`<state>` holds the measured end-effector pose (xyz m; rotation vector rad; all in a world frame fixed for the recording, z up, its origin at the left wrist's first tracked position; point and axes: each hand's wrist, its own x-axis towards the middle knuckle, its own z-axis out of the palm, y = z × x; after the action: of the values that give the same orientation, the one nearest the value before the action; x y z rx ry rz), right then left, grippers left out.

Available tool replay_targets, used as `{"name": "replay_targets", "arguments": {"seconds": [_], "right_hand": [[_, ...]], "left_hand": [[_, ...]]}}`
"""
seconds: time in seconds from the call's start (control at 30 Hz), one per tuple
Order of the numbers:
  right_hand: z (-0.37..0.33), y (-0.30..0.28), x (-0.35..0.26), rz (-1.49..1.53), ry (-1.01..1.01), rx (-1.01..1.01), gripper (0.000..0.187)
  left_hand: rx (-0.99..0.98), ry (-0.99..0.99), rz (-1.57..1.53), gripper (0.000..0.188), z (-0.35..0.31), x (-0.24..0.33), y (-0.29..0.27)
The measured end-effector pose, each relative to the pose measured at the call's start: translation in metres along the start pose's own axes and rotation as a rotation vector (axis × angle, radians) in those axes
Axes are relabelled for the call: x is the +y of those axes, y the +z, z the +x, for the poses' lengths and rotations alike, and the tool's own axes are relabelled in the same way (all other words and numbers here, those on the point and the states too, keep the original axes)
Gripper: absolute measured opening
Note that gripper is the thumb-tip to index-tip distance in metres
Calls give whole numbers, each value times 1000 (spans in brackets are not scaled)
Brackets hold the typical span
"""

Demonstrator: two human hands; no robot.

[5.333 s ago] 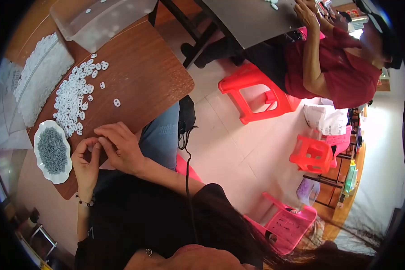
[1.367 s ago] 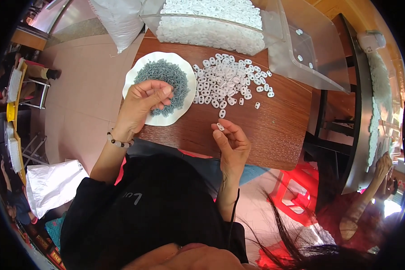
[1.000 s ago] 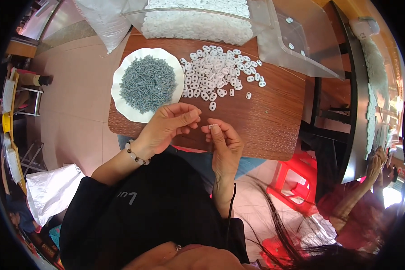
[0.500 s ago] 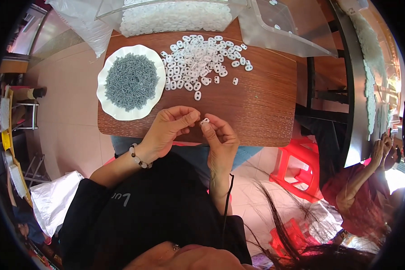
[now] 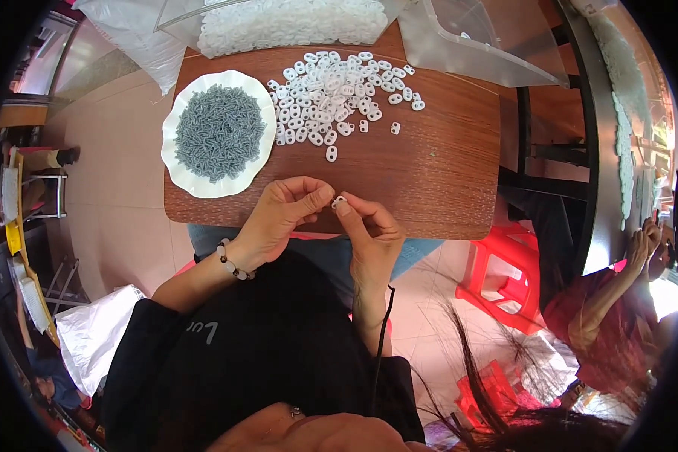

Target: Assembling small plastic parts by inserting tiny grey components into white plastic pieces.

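Between the thumb and forefinger of my right hand (image 5: pixel 373 232) is a small white two-holed plastic piece (image 5: pixel 339 202). My left hand (image 5: pixel 290 213) is pinched beside it, its fingertips almost touching the piece; whatever they hold is too small to make out. Both hands are over the front edge of the brown wooden table (image 5: pixel 429 181). Beyond them lies a loose heap of the same white two-holed pieces (image 5: pixel 320 98). To its left, a white scalloped plate (image 5: pixel 175 162) holds a mound of small grey-blue rods (image 5: pixel 220 132).
A clear bin (image 5: pixel 294 26) full of white pieces stands at the table's far edge. Right of it is another translucent bin (image 5: pixel 474 53). A white sack (image 5: pixel 139 38) leans at the far left. Red plastic stools (image 5: pixel 505 279) and a co-worker's hands (image 5: pixel 644 241) are on the right.
My right hand has brought the white piece slightly left, closer to my left fingertips. My left hand stays pinched in nearly the same place.
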<state>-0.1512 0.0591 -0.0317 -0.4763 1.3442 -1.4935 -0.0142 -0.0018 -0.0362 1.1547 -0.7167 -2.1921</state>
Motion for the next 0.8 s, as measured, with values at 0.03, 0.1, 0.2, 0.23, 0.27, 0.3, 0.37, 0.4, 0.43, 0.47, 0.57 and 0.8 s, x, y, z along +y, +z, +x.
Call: {"name": "replay_targets", "arguments": {"seconds": [0.03, 0.1, 0.2, 0.23, 0.27, 0.3, 0.37, 0.4, 0.43, 0.47, 0.57, 0.8], "right_hand": [[0, 1, -1, 6, 0, 4, 16], [0, 1, 0, 2, 2, 2, 15], [-1, 2, 1, -12, 1, 4, 15], [-1, 2, 0, -22, -3, 7, 15], [-1, 2, 1, -22, -3, 8, 15], [-1, 1, 2, -13, -6, 17, 15], [-1, 1, 4, -4, -9, 26, 15], [-1, 1, 4, -6, -14, 21, 15], [0, 1, 4, -7, -18, 16, 15], [0, 1, 5, -7, -17, 15, 15], [0, 1, 5, 1, -22, 5, 14], [-1, 3, 5, -120, -32, 45, 13]], "left_hand": [[-5, 9, 6, 16, 0, 0, -1], [-5, 5, 7, 16, -1, 0, 0], [-9, 0, 3, 16, 0, -1, -1], [-13, -1, -1, 16, 0, -1, -1], [-14, -2, -2, 16, -1, -1, -1], [-7, -2, -21, 16, -1, 0, -1], [-1, -2, -41, 16, 0, -1, 0], [11, 11, -43, 16, 0, -2, 0], [23, 25, -45, 16, 1, -2, 0], [25, 25, -45, 16, 0, -2, 0], [-18, 2, -32, 17, -1, -2, -1], [32, 36, 10, 16, 0, -6, -1]]}}
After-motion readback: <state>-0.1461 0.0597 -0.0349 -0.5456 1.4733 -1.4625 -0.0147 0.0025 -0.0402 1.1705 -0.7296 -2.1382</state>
